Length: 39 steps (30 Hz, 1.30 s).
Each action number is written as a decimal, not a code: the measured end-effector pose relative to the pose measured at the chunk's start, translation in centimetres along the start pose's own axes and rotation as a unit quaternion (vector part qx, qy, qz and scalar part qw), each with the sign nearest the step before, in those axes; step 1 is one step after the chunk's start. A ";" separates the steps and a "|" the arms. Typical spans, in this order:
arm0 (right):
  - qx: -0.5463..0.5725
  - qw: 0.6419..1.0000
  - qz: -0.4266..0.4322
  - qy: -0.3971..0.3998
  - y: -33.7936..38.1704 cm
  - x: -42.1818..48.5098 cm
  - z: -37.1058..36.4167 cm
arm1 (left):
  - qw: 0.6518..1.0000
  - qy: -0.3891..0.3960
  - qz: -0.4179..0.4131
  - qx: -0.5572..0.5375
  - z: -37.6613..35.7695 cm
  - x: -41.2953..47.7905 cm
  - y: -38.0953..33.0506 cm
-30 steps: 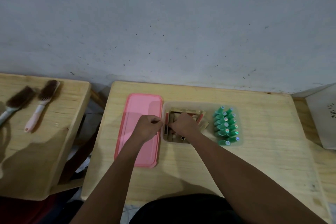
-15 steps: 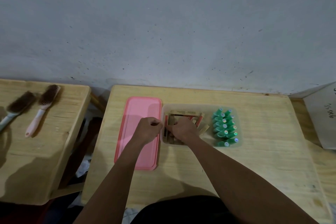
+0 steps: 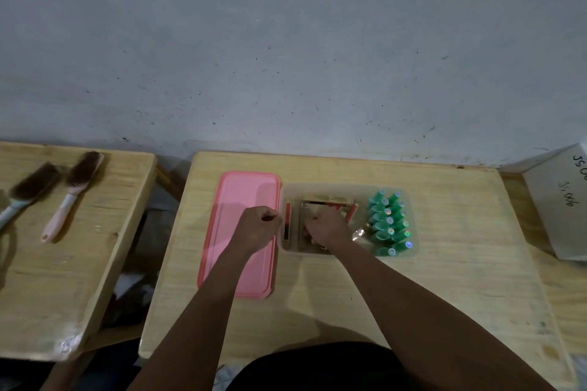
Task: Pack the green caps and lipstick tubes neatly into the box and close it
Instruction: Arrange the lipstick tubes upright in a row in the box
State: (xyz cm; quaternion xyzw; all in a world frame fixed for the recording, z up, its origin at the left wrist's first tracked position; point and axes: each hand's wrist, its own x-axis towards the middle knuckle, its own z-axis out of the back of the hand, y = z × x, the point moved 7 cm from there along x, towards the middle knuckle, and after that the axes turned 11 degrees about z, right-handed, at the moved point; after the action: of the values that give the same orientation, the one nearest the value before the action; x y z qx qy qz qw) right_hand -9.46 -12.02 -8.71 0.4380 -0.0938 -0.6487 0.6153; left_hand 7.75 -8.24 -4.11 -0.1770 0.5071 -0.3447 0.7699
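A clear plastic box (image 3: pixel 409 252) sits mid-table. Several green caps (image 3: pixel 387 222) stand packed in rows in its right part. Gold and red lipstick tubes (image 3: pixel 327 199) lie in its left part, one of them (image 3: pixel 287 225) along the left wall. My right hand (image 3: pixel 327 225) is down inside the box, fingers curled onto the tubes and hiding most of them. My left hand (image 3: pixel 259 225) is a closed fist over the pink lid (image 3: pixel 235 251), just outside the box's left wall, with nothing visible in it. The lid lies flat to the left of the box.
A second wooden table (image 3: pixel 63 263) stands to the left across a gap, with two brushes (image 3: pixel 71 194) on it. A white carton (image 3: pixel 559 200) sits at the right edge. A grey wall rises right behind the table. My arms cross the front of the table.
Both hands stay almost where they were. The right hand shifts slightly among the tubes in the box, and the left fist stays by the box's left wall.
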 end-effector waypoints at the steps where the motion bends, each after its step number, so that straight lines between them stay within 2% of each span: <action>1: -0.007 1.000 0.001 0.001 -0.1 -0.1 -0.1 | 1.000 0.000 0.000 -0.002 0.0 0.0 0.0; 13: -0.080 0.996 0.028 0.018 0.7 -0.1 -0.7 | 1.000 -0.006 -0.009 -0.003 0.0 0.0 -0.1; 17: -0.091 0.996 0.006 0.019 0.6 0.0 -0.8 | 1.000 -0.008 -0.010 0.000 0.0 0.0 -0.1; 20: -0.033 0.999 0.009 0.022 0.6 0.0 -0.6 | 1.000 -0.007 -0.010 0.005 0.0 -0.1 -0.1; 25: 0.123 0.992 0.009 0.009 1.0 -0.6 0.5 | 1.000 -0.008 -0.012 0.009 0.0 0.0 -0.1; 32: 0.222 0.970 -0.054 0.087 0.3 -1.1 0.6 | 1.000 -0.010 -0.014 0.003 0.0 0.0 0.0; 36: 0.304 0.945 -0.074 0.095 0.2 -1.3 -0.2 | 1.000 -0.011 -0.016 -0.004 0.0 0.0 0.0; 39: 0.391 0.909 -0.111 0.087 0.0 -1.7 -0.9 | 1.000 -0.011 -0.014 -0.005 -0.1 0.0 0.0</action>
State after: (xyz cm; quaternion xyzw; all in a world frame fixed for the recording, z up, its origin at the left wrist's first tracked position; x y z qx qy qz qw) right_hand -9.11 -10.10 -8.48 0.7059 -0.2367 -0.5837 0.3241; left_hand 7.66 -8.19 -4.13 -0.1917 0.4975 -0.3511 0.7697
